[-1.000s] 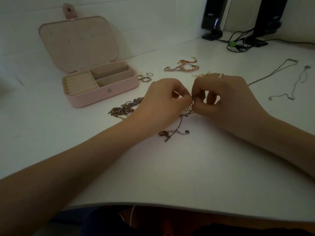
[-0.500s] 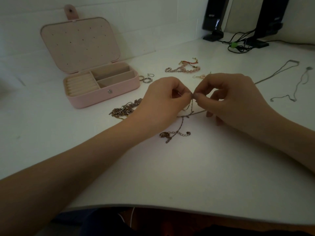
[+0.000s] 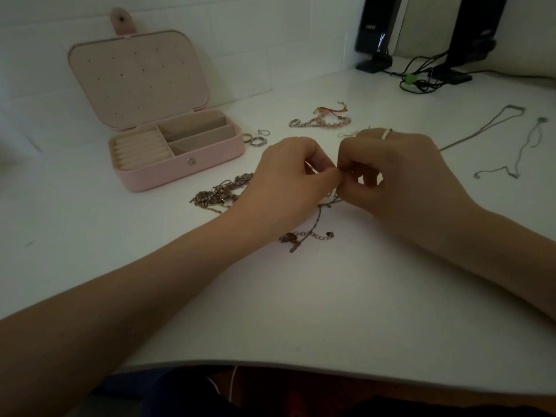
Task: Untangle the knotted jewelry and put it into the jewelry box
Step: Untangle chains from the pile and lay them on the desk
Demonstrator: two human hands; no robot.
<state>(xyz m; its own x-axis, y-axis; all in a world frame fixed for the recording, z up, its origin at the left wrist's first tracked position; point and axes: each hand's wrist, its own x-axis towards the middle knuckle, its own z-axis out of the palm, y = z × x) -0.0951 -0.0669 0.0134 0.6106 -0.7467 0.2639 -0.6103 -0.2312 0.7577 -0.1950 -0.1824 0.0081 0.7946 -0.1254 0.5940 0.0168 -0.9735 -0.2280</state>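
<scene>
My left hand (image 3: 293,173) and my right hand (image 3: 394,173) meet at the table's middle, fingertips pinched together on a thin knotted chain (image 3: 316,224). Its loose end with clasp and charms lies on the white table just below my hands. The pink jewelry box (image 3: 180,170) stands open at the back left, its lid upright and its compartments bare. A tangled heap of chains (image 3: 221,192) lies beside my left wrist, partly hidden by it.
Several rings (image 3: 255,139) lie right of the box. A pink bead bracelet with red cord (image 3: 323,118) sits behind my hands. Two thin silver necklaces (image 3: 511,145) stretch out at the right. Black speakers (image 3: 376,31) and cables (image 3: 418,79) stand at the back right.
My right hand's fingers have curled back into a closer fist against my left fingertips. Both hands stay pinched on the chain in the same place.
</scene>
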